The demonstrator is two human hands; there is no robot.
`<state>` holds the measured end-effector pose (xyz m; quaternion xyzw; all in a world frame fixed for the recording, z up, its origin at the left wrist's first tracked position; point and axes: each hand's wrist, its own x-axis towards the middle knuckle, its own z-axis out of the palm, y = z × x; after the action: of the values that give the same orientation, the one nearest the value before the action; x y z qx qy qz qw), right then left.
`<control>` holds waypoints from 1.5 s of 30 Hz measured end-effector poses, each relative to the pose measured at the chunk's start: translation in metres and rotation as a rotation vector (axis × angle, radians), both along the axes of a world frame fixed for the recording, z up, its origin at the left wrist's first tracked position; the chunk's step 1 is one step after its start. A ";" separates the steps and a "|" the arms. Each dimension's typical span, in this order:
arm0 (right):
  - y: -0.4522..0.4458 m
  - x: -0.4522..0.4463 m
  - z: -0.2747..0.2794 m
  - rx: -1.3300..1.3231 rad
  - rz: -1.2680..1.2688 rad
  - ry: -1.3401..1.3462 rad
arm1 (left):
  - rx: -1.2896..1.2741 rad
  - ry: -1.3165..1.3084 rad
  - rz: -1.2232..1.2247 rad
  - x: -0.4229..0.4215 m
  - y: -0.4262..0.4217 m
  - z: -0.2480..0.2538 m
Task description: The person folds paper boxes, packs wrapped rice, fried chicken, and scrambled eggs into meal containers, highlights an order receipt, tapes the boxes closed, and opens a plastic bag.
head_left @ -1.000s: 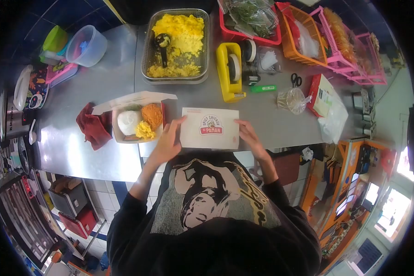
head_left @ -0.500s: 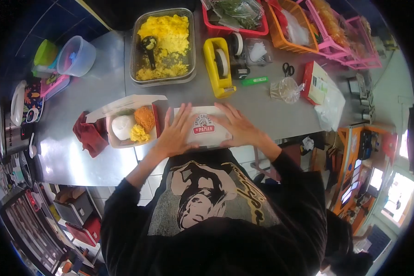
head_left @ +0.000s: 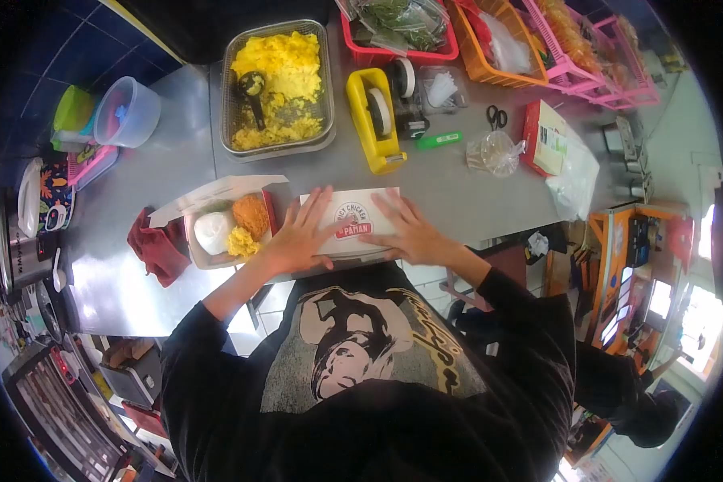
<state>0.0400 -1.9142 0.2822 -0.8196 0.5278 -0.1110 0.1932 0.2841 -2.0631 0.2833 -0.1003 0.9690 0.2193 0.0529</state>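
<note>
A closed white box (head_left: pixel 352 210) with a red and black printed logo sits at the table's front edge. My left hand (head_left: pixel 299 234) lies on its left part, fingers spread. On the right part rests my right hand (head_left: pixel 414 233), its fingers also apart. Left of the box stands an open box (head_left: pixel 199 255) holding white rice (head_left: pixel 213 233), a fried orange-brown piece (head_left: pixel 251 215) and yellow scrambled food (head_left: pixel 242 242). Its lid is tilted back. A dark red cloth (head_left: pixel 159 247) lies beside it.
Behind are a mesh tray (head_left: pixel 226 132) of yellow food with a black scoop, a yellow tape dispenser (head_left: pixel 367 120), a green marker (head_left: pixel 439 140), scissors (head_left: pixel 497 117) and baskets (head_left: pixel 498 76). A person in dark clothes (head_left: pixel 610 381) is at the lower right.
Both hands have moved from the closed box's side edges onto its top, fingers spreading. The whole view has shifted, and a person has come into sight at the lower right.
</note>
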 end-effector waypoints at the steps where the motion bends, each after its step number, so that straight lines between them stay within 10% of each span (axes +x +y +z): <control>1: 0.004 0.002 -0.002 -0.037 -0.020 -0.025 | -0.031 -0.033 0.006 -0.003 0.003 0.007; 8: -0.009 0.008 -0.005 -0.177 -0.152 0.037 | -0.405 -0.093 0.248 -0.018 0.041 -0.015; 10: -0.029 -0.006 -0.003 -0.238 -0.812 -0.410 | -0.385 -0.050 0.295 -0.025 0.050 -0.015; 13: -0.079 -0.019 0.005 -0.314 -1.092 -0.597 | -0.372 0.094 0.389 -0.028 0.056 -0.028; 15: -0.096 -0.023 0.009 0.434 -1.308 -1.313 | -0.377 0.197 0.432 -0.028 0.057 -0.035; 21: -0.063 -0.021 -0.026 0.199 -1.057 -1.587 | -0.379 0.226 0.436 -0.028 0.056 -0.035; 22: -0.061 -0.019 -0.039 0.203 -1.063 -1.584 | -0.357 0.225 0.436 -0.028 0.055 -0.034; 24: -0.053 -0.007 -0.056 -0.315 -1.011 -0.629 | -0.326 0.216 0.426 -0.026 0.058 -0.033; 27: -0.053 -0.010 -0.058 -0.414 -1.201 -0.490 | -0.292 0.229 0.434 -0.024 0.058 -0.034; 36: 0.032 0.098 -0.017 0.054 -1.282 -1.267 | -0.290 0.286 0.425 -0.025 0.058 -0.040; 41: 0.020 0.101 -0.049 0.077 -1.391 -1.201 | -0.168 0.343 0.275 -0.021 0.053 -0.046; 45: 0.033 0.085 -0.069 -0.127 -1.178 -0.596 | -0.372 0.328 -0.036 -0.014 0.045 -0.038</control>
<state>0.1249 -1.8815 0.2137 -0.3381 0.8039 -0.4511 0.1894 0.2701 -2.0183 0.2452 -0.0541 0.9900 0.0496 -0.1207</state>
